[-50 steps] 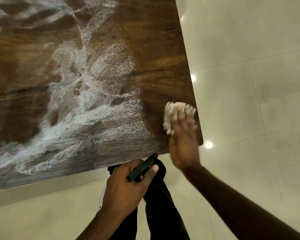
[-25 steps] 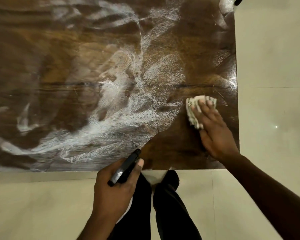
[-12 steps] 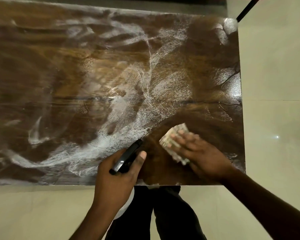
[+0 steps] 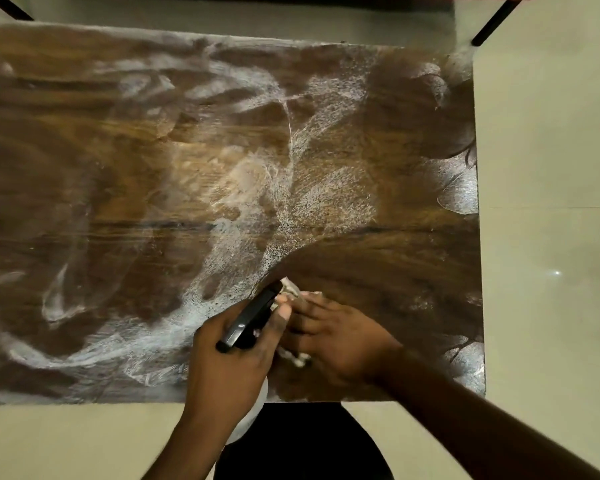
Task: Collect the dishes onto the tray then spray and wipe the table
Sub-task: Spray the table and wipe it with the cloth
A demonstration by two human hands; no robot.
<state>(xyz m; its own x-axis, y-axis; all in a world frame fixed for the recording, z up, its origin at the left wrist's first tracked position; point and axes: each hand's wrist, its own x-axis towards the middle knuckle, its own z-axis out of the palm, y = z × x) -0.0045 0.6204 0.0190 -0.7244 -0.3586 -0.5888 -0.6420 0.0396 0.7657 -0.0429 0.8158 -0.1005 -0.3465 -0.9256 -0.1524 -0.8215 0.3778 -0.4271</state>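
Wooden table (image 4: pixel 84 202) streaked with white foam (image 4: pixel 326 199) on its left and middle, left hand (image 4: pixel 227 365) curled round a spray bottle (image 4: pixel 252 317) near the front edge, cloth (image 4: pixel 290 289) on the tabletop just beside it, right hand (image 4: pixel 340 341) pressing it with flat fingers, pale floor (image 4: pixel 548 133)

The dark wooden counter (image 4: pixel 84 202) is streaked with white foam, and its near right part is wiped dark. A pale crumpled cloth (image 4: pixel 290 288) lies there under the right hand (image 4: pixel 336 337). The left hand (image 4: pixel 222 362) grips the black-headed, white-bodied spray bottle (image 4: pixel 252 317) beside it.
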